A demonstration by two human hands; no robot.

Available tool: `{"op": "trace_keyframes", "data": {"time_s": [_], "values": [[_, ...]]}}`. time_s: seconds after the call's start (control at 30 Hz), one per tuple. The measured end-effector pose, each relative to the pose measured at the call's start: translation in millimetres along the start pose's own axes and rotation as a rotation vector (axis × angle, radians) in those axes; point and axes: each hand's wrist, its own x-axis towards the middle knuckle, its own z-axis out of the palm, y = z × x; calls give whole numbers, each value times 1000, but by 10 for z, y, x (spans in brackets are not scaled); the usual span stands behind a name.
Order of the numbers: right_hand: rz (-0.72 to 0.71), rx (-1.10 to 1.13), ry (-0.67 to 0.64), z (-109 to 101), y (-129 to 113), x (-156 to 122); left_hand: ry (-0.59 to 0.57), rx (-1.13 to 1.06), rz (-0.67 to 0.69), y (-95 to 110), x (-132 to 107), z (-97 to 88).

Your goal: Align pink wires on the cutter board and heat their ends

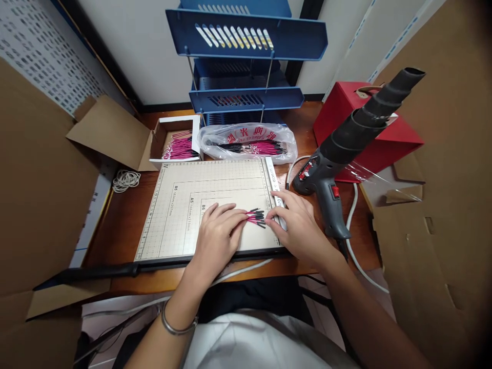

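Note:
A small bunch of pink wires with black ends (257, 217) lies on the beige gridded cutting board (200, 189). My left hand (219, 233) lies flat on the board, fingers stretched over the left part of the bunch. My right hand (298, 225) rests at the board's right edge by the ruler strip (273, 184), fingertips touching the wires' black ends; its fingers are loosely curled.
A heat gun (346, 148) stands right of the board, with a red box (365, 123) behind. A plastic bag of wires (249, 143) and a small carton of wires (179, 146) sit behind the board. Blue trays (246, 61) at back. Rubber bands (126, 180) left. Cardboard walls both sides.

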Motion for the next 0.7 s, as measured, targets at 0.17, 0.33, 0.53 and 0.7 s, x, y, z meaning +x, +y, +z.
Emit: {"op": "trace_keyframes", "data": {"time_s": [0.17, 0.33, 0.53, 0.7], "values": [[-70, -40, -74, -95, -38, 268, -14, 3, -9, 11, -2, 8], [-118, -119, -367, -164, -90, 592, 4, 7, 8, 14, 4, 14], [-180, -409, -559, -262, -257, 714, 45, 28, 59, 27, 6, 27], [-188, -486, -582, -220, -379, 656, 45, 84, 59, 49, -13, 16]]}}
